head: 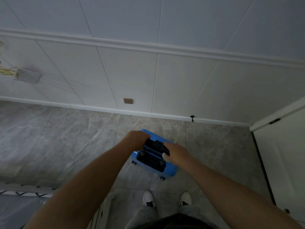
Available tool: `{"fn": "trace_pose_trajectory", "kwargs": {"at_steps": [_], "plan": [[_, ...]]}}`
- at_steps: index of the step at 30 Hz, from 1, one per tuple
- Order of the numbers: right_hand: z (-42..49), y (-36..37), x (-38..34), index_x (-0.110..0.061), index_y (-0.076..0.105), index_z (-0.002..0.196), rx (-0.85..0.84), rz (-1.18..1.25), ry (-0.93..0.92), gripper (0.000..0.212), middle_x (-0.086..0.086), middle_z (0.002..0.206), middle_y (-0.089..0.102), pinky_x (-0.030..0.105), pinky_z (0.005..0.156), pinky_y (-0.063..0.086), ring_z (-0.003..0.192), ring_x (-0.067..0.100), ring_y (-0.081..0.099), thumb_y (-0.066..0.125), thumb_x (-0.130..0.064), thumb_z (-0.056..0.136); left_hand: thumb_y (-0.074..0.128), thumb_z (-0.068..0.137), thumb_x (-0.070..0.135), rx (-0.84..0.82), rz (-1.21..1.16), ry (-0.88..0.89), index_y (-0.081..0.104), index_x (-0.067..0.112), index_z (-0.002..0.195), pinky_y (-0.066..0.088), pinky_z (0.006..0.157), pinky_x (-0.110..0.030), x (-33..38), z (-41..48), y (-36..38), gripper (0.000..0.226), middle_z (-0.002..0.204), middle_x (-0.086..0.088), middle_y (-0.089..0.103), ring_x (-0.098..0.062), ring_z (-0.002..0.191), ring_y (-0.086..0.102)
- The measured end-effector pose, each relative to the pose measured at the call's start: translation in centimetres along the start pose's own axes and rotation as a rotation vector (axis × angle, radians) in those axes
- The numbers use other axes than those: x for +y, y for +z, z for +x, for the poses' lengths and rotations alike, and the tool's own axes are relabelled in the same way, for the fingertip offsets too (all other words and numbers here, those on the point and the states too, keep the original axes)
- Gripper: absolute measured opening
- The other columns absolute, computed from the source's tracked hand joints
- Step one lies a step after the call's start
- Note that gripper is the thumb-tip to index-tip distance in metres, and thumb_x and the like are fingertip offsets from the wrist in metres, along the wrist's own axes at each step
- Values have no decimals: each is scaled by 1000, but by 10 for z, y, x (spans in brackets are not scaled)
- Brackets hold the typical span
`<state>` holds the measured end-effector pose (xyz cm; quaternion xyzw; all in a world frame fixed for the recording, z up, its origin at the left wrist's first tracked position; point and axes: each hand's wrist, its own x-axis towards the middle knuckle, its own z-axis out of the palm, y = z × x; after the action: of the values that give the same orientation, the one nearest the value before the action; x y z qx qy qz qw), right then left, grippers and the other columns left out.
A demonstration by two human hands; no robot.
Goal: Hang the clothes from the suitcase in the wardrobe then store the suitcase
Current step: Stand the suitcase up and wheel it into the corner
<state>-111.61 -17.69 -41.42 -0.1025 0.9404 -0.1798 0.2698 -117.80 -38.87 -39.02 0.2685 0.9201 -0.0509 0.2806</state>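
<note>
On tiled floor [66, 138], blue suitcase [170, 169] upright; left hand [137, 139], right hand [176, 153] both clamped on black handle [156, 145].

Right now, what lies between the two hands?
In the head view, the black handle of the blue suitcase spans between the left hand and the right hand; both grip its ends.

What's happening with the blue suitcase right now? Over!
Left-hand grip and right-hand grip both hold the black handle. Blue suitcase upright on floor tiles. Wall ahead, white door at right.
</note>
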Motion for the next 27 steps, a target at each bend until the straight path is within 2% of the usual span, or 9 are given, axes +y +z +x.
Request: {"fn": "trace_pose_trajectory", "kwargs": {"at_steps": [4, 6, 10, 14, 16, 20, 23, 27], "plan": [[14, -1, 3, -13, 57, 111, 14, 13, 32, 17, 1, 89, 55, 32, 68, 45, 78, 20, 55, 59, -23, 97, 55, 92, 2, 17, -62, -32, 58, 17, 125, 51, 85, -38, -9, 12, 11, 35, 117, -9, 63, -29, 108, 64], [20, -3, 8, -12, 59, 113, 29, 19, 29, 19, 3, 88, 57, 34, 69, 47, 77, 19, 55, 59, -22, 97, 54, 93, 4, 72, -74, -44, 59, 17, 121, 47, 78, -36, -9, 18, 14, 32, 113, -9, 64, -29, 105, 65], [36, -12, 15, -14, 58, 128, 23, 39, -19, 33, 8, 104, 69, 31, 69, 46, 82, 20, 60, 60, -24, 97, 52, 94, 7, 151, -118, -87, 60, 17, 118, 44, 76, -34, -9, 26, 16, 27, 110, -8, 66, -28, 103, 65], [57, -25, 22, -14, 60, 116, -9, 12, -119, 20, 8, 100, 68, 37, 72, 55, 89, 26, 67, 60, -18, 96, 54, 94, 9, 163, -186, -148, 62, 20, 116, 51, 81, -38, -20, 35, 12, 26, 107, -6, 69, -27, 102, 66], [70, -33, 28, -14, 61, 115, -37, -2, -171, 20, 8, 100, 68, 40, 74, 56, 89, 27, 67, 61, -18, 96, 56, 92, 9, 152, -216, -188, 62, 22, 113, 53, 80, -39, -23, 39, 8, 25, 105, -5, 70, -27, 100, 67], [94, -56, 41, -17, 62, 124, -101, -31, -250, 33, 9, 108, 69, 40, 78, 56, 94, 28, 68, 63, -9, 92, 56, 93, 11, 154, -282, -306, 63, 23, 112, 55, 83, -40, -20, 51, 3, 25, 104, -4, 71, -27, 101, 67], [112, -73, 58, -17, 58, 132, -148, -96, -338, 40, 10, 117, 67, 38, 79, 53, 101, 31, 66, 62, -8, 93, 53, 95, 12, 173, -343, -411, 63, 25, 121, 55, 85, -39, -5, 59, 0, 31, 110, -3, 71, -26, 105, 67], [137, -97, 77, -17, 59, 124, -203, -194, -473, 35, 11, 116, 66, 39, 73, 53, 98, 31, 66, 61, -5, 92, 52, 94, 10, 206, -422, -583, 63, 24, 120, 51, 80, -37, 27, 66, -8, 32, 112, -2, 71, -26, 106, 67]]}}
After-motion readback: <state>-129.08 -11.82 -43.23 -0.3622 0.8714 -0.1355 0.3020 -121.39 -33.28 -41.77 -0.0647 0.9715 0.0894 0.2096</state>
